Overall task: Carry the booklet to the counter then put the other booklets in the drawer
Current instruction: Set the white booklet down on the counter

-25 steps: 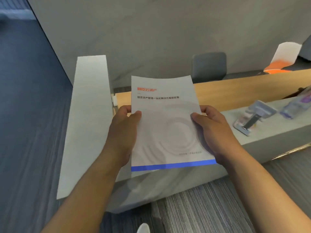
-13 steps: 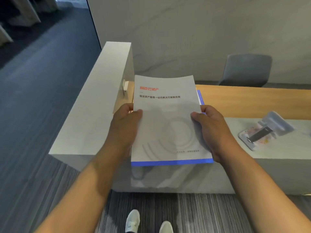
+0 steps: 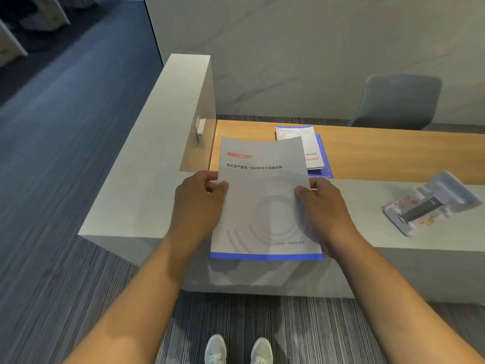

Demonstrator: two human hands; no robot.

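Note:
I hold a grey booklet [image 3: 262, 200] with red lettering and a blue bottom stripe in both hands, above the grey counter top [image 3: 367, 206]. My left hand [image 3: 196, 206] grips its left edge and my right hand [image 3: 322, 214] grips its right edge. Behind it, on the lower wooden desk [image 3: 393, 153], lie other booklets: a white one [image 3: 307, 145] on top of a blue one [image 3: 324, 164]. The held booklet hides part of them. No drawer is visible.
A grey partition wall [image 3: 162, 143] rises at the counter's left end. A plastic tray holding a dark device [image 3: 430, 203] sits on the counter to the right. A grey chair [image 3: 399, 101] stands behind the desk. My shoes [image 3: 238, 349] are on striped carpet.
My view has shifted closer and downward, so the other booklets on the wooden desk now show behind the held one. Both hands keep the same grip.

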